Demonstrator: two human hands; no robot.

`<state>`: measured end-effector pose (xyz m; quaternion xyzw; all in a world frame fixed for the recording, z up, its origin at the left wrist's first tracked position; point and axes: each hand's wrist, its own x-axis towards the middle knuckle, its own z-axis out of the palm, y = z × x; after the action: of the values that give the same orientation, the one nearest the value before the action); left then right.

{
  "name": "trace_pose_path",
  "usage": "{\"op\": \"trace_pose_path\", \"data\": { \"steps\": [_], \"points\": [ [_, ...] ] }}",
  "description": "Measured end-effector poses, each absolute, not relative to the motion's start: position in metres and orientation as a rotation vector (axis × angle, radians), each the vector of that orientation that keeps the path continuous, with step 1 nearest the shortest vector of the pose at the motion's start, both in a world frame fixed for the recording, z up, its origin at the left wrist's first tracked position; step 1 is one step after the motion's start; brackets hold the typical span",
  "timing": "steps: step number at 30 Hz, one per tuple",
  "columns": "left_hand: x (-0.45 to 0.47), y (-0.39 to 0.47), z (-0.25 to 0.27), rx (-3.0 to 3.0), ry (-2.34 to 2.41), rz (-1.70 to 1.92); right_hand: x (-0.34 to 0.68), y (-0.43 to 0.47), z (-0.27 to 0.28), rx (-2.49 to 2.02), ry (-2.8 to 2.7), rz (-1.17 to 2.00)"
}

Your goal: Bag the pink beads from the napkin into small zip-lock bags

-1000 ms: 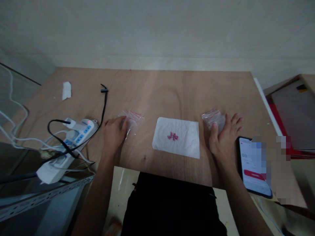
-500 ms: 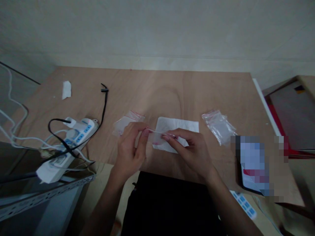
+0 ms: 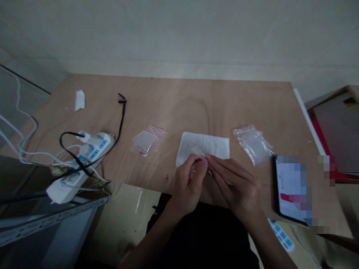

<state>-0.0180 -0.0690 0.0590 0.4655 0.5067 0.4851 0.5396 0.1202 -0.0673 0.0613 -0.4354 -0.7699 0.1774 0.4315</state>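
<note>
Both hands have come together over the near edge of a white paper or cloth sheet (image 3: 215, 145). My left hand (image 3: 187, 185) pinches a small clear zip bag (image 3: 198, 151), most of which the fingers hide. Against its top my right hand (image 3: 238, 184) presses thumb and fingertips, gripping the same bag. Further left lies another clear zip bag (image 3: 148, 137) with a red seal line and small reddish bits at its lower end. To the right, several clear zip bags (image 3: 253, 144) lie in a loose pile.
A white power strip (image 3: 95, 149) with plugs and tangled cables occupies the table's left side. A black cable (image 3: 121, 119) extends onto the wood. At the right stands a tablet or phone (image 3: 290, 186), partly blurred. A white scrap (image 3: 80, 100) lies at back left.
Both hands have moved closer together, the left one swinging right and uncovering the left bag. The bag, earlier stretched between the hands, is now bunched at the fingertips.
</note>
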Motion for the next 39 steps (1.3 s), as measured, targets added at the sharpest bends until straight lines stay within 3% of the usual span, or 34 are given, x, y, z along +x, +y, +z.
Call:
{"op": "trace_pose_path", "data": {
  "steps": [7, 15, 24, 27, 33, 39],
  "points": [
    [-0.015, -0.065, 0.053, 1.191, 1.233, 1.128, 0.130, -0.070, 0.055, -1.087, -1.954, 0.527],
    [-0.014, -0.071, 0.064, 1.953, 1.314, 0.909, 0.129, -0.070, 0.065, -1.251, -1.626, 0.789],
    [-0.018, -0.071, 0.074, 2.024, 1.661, 0.686, 0.146, -0.068, 0.075, -1.426, -1.885, 0.130],
    [-0.022, -0.069, 0.082, 1.944, 1.587, 0.682, 0.148, -0.063, 0.076, -1.378, -1.932, 0.320],
    [-0.027, -0.065, 0.089, 1.829, 1.448, 0.711, 0.145, -0.058, 0.063, -0.995, -1.929, 1.004],
    [-0.028, -0.064, 0.088, 1.778, 1.418, 0.774, 0.139, -0.058, 0.050, -0.977, -1.778, 1.033]
  ]
}}
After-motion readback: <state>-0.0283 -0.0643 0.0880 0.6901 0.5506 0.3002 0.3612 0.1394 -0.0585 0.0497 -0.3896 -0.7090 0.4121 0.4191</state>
